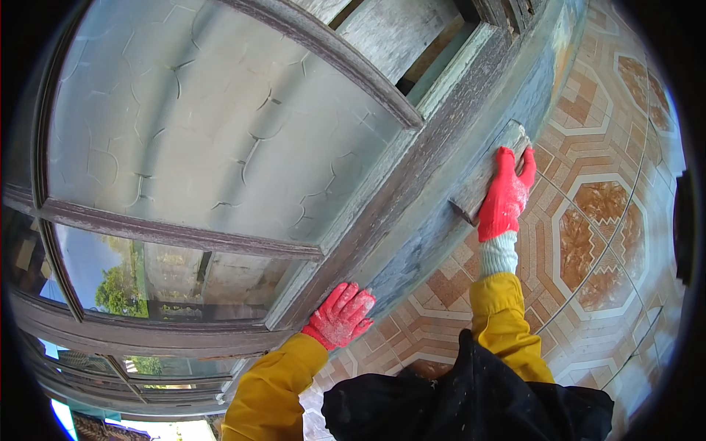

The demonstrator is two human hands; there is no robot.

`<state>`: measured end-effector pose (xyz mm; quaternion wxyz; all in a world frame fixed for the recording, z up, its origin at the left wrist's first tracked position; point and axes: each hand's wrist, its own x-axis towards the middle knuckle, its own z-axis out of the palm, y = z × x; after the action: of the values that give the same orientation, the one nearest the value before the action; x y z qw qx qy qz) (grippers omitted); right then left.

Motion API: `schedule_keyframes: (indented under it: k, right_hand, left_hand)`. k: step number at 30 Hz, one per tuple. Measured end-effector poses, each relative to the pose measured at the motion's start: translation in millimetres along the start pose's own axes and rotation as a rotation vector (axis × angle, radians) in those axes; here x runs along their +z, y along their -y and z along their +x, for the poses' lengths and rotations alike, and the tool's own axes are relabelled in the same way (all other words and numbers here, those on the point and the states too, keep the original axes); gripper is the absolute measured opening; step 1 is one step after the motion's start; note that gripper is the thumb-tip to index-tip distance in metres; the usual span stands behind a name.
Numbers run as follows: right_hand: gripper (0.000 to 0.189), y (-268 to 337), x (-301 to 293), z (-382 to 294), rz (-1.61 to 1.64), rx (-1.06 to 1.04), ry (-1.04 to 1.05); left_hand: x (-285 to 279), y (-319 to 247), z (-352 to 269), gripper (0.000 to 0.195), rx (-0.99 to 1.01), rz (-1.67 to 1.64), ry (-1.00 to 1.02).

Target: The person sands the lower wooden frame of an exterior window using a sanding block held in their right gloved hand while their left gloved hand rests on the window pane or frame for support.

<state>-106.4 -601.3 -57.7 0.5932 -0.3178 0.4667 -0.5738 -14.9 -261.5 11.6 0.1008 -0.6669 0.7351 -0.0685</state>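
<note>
My right hand [504,190], in a red-coated work glove with a white cuff, grips a flat, worn block or board [485,173] that lies against the blue-grey outer face of the window sill [408,259]. What material the block is made of, I cannot tell. Lower down the sill, my left hand [342,317], gloved in dusty red, rests with its palm down and fingers a little spread, holding nothing. Beside both hands runs the weathered wooden window frame [386,204]. Its purplish-brown paint is worn, and pale patches show along the inner edge.
Patterned glass [220,121] fills the large pane on the left, with a plain, reflecting pane [176,281] below it. An opening with boards [397,38] lies at the top. Brown and cream patterned floor tiles [598,242] spread on the right, below the sill. Dark cloth [469,391] hangs in front of me.
</note>
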Motion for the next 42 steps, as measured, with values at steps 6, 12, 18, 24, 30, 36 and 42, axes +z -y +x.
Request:
schedule_keyframes:
  k: [6,12,18,24,30,36,42]
  right_hand:
    - [0.087,-9,-9,-137,-0.206,-0.234,0.150]
    - [0.074,15,2,-65,-0.129,-0.156,0.092]
    - [0.071,15,4,-39,-0.110,-0.032,0.004]
    - [0.086,-21,-13,-156,-0.160,-0.365,0.174]
    - [0.066,7,-4,21,-0.044,0.003,-0.039]
    - [0.079,-16,-11,-100,-0.212,-0.178,0.088]
    - [0.077,-23,-9,-113,-0.148,-0.322,0.120]
  left_hand:
    - [3,1,-1,0.047,0.011,-0.008,0.010]
    - [-4,1,-6,0.049,-0.021,-0.011,0.029]
    - [-7,3,-5,0.049,-0.010,0.048,0.076]
    - [4,2,-4,0.049,0.013,0.048,0.025]
    - [1,-3,-3,0.049,0.006,0.033,0.009]
    - [-1,0,-6,0.049,0.003,0.058,0.029]
    - [0,1,-8,0.050,-0.003,0.072,0.058]
